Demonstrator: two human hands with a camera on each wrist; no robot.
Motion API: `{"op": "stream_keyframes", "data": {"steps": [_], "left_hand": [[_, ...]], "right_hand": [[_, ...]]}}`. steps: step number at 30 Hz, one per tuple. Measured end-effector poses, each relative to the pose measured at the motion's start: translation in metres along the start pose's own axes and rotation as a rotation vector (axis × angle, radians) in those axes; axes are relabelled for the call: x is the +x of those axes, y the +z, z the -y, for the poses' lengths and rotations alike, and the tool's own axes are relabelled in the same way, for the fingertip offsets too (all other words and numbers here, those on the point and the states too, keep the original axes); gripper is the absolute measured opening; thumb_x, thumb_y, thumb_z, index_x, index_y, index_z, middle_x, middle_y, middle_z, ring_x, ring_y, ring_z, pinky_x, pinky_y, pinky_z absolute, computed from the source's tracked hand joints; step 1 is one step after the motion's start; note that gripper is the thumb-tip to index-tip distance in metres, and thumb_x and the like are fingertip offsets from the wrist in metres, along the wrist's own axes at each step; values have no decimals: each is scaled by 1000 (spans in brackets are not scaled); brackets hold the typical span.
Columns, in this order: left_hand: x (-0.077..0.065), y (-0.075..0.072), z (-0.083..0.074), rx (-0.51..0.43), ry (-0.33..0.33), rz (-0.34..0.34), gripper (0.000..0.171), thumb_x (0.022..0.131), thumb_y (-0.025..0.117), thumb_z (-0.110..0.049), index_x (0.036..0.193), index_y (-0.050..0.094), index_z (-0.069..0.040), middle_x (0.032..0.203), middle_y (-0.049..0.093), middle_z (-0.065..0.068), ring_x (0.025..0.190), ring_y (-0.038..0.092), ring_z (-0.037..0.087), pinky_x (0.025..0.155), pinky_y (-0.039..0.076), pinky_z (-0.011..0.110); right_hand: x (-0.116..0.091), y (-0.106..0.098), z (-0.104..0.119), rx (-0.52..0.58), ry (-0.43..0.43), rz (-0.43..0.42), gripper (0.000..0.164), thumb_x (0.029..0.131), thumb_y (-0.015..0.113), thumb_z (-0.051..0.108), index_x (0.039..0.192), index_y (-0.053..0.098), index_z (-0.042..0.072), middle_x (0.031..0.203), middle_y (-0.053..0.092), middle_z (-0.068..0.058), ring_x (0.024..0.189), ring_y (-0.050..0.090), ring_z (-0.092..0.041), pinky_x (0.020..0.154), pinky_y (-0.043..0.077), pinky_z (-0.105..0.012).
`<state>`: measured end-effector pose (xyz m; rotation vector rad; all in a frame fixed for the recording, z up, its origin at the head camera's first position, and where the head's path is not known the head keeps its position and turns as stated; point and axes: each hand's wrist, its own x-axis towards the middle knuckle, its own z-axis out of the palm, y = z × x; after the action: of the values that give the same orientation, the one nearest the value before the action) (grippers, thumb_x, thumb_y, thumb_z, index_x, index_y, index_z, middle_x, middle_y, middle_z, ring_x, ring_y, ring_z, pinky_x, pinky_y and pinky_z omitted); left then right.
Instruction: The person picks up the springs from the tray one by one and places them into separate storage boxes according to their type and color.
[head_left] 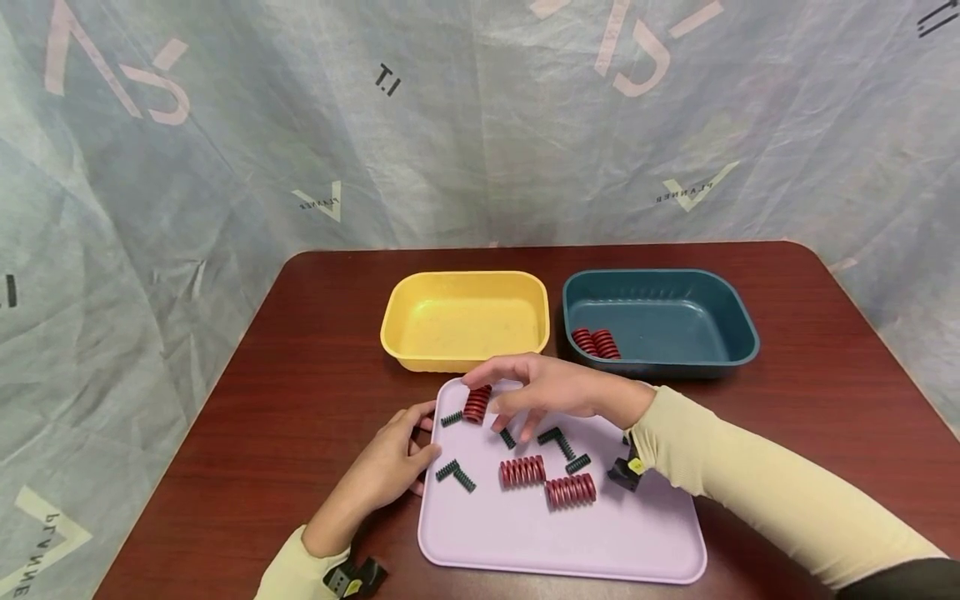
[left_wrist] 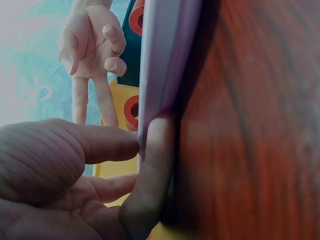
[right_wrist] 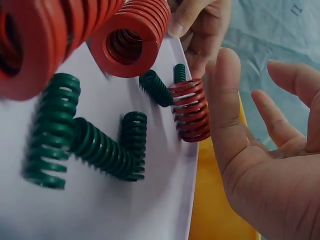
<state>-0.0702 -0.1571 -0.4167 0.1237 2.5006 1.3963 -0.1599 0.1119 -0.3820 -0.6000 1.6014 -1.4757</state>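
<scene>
My left hand (head_left: 384,462) pinches the left edge of a pale lilac tray (head_left: 558,546), thumb on the upper side and a finger under the rim (left_wrist: 159,131). Over the tray's far left part hovers my right hand (head_left: 558,386), fingers spread and nothing held. Closest to its fingertips is a thick red coil spring (head_left: 476,406), with a small green spring (head_left: 452,419) beside it. Two more red springs (head_left: 522,472) lie mid-tray, nearly end to end. Several small dark green springs (right_wrist: 102,150) are scattered around them, some touching each other.
Behind the tray stand a yellow bin (head_left: 468,329) on the left and a dark blue bin (head_left: 667,321) on the right. Two red springs (head_left: 604,343) lie in the blue bin's near left corner. A grey printed sheet (head_left: 480,150) hangs behind the brown table (head_left: 300,333).
</scene>
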Motion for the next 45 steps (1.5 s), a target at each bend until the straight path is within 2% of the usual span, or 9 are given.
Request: {"op": "stream_keyframes", "data": {"steps": [6, 12, 17, 20, 25, 29, 36, 41, 45], "left_hand": [[-1, 1, 2, 3, 9, -2, 55, 94, 69, 4, 146, 53, -6, 115, 54, 13, 67, 56, 20, 43, 57, 32], [-1, 0, 1, -16, 3, 0, 56, 94, 68, 5, 147, 52, -6, 116, 53, 14, 68, 57, 20, 43, 58, 33], [-1, -1, 0, -16, 1, 1, 56, 95, 69, 4, 147, 52, -5, 117, 53, 14, 68, 57, 20, 43, 58, 33], [-1, -1, 0, -9, 3, 3, 56, 95, 68, 4, 147, 52, -6, 116, 53, 14, 68, 57, 20, 43, 58, 33], [0, -1, 0, 1, -1, 6, 55, 95, 68, 4, 147, 52, -6, 115, 53, 13, 67, 56, 20, 43, 58, 32], [-1, -1, 0, 0, -1, 5, 55, 95, 68, 4, 147, 52, -6, 115, 53, 13, 67, 56, 20, 43, 58, 32], [0, -1, 1, -7, 11, 10, 56, 95, 68, 4, 147, 52, -6, 116, 53, 13, 67, 56, 20, 43, 57, 32], [0, -1, 1, -10, 11, 12, 56, 95, 69, 4, 148, 52, -6, 116, 53, 13, 67, 56, 20, 43, 58, 32], [-1, -1, 1, -14, 10, 12, 56, 95, 69, 4, 148, 51, -6, 116, 53, 13, 67, 57, 20, 43, 57, 33]], "right_hand": [[1, 1, -3, 8, 37, -2, 56, 99, 66, 9, 152, 48, 7, 150, 48, -15, 104, 68, -43, 70, 65, -42], [-8, -3, -4, -11, 15, -43, 54, 98, 69, 9, 149, 52, 5, 148, 49, -16, 105, 69, -42, 69, 65, -46], [-8, -3, -7, -32, 21, -59, 57, 97, 69, 7, 151, 51, 10, 133, 56, -25, 97, 68, -49, 70, 64, -51], [-5, -3, -10, -46, 41, -58, 59, 97, 69, 6, 152, 50, 12, 126, 60, -27, 95, 69, -47, 69, 65, -47], [-1, -4, -12, -62, 59, -68, 58, 96, 68, 3, 151, 52, 11, 139, 53, -18, 100, 70, -37, 65, 65, -39], [0, -4, -13, -71, 66, -68, 54, 95, 68, 2, 147, 55, 7, 145, 50, -16, 100, 70, -34, 63, 64, -37], [1, -1, -17, -87, 133, -63, 43, 95, 66, -5, 137, 63, 6, 121, 62, -15, 92, 71, -27, 65, 64, -35], [1, 0, -20, -83, 124, -50, 40, 93, 66, -10, 131, 67, 2, 118, 63, -17, 83, 71, -26, 66, 64, -35], [1, 1, -19, -105, 121, -44, 36, 94, 69, -7, 128, 69, 1, 111, 64, -17, 76, 71, -25, 64, 64, -34]]}}
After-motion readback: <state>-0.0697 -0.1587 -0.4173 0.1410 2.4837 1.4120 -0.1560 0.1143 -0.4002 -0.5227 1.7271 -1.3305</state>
